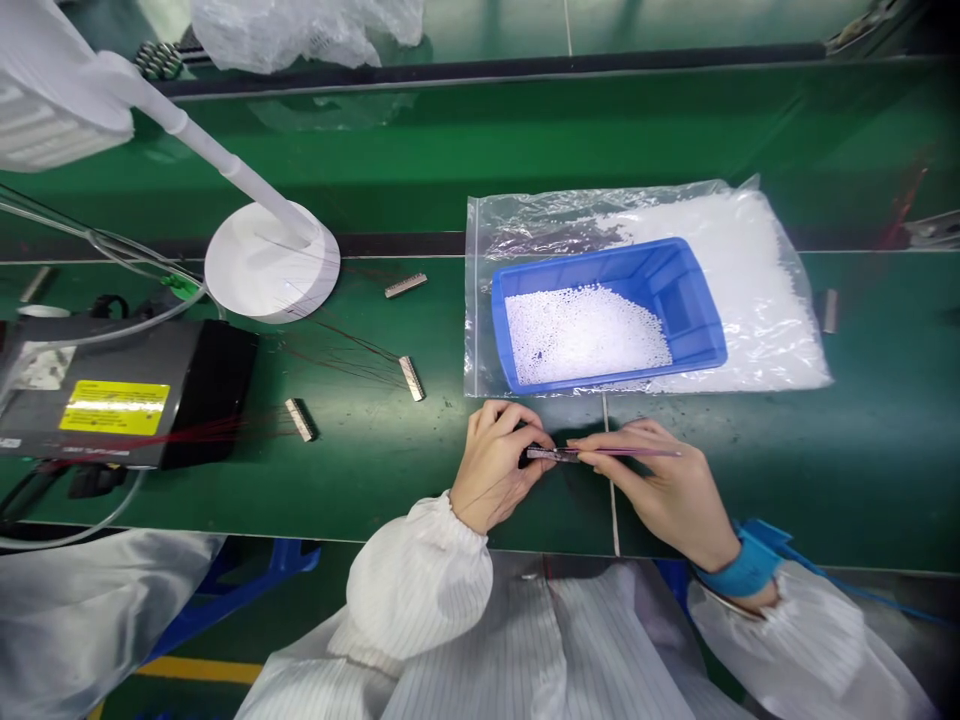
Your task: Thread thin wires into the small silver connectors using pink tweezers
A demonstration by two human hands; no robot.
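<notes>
My left hand (495,462) is curled round a small flat metal strip (546,454) near the front edge of the green table (375,470). My right hand (664,490) pinches thin purple tweezers (637,452) whose tip meets the strip's right end. Both hands sit just in front of a blue tray (694,310) holding small white beads (585,335). The tray rests on a clear plastic bag (765,290) full of the same beads. I wear white striped sleeves and a blue wrist strap (746,570) on the right wrist.
Three similar metal strips (411,377) (300,419) (406,285) with thin red wires lie to the left. A white lamp base (271,262) stands behind them. A black box with a yellow label (114,405) sits far left. A crumpled plastic bag (300,30) lies at the back.
</notes>
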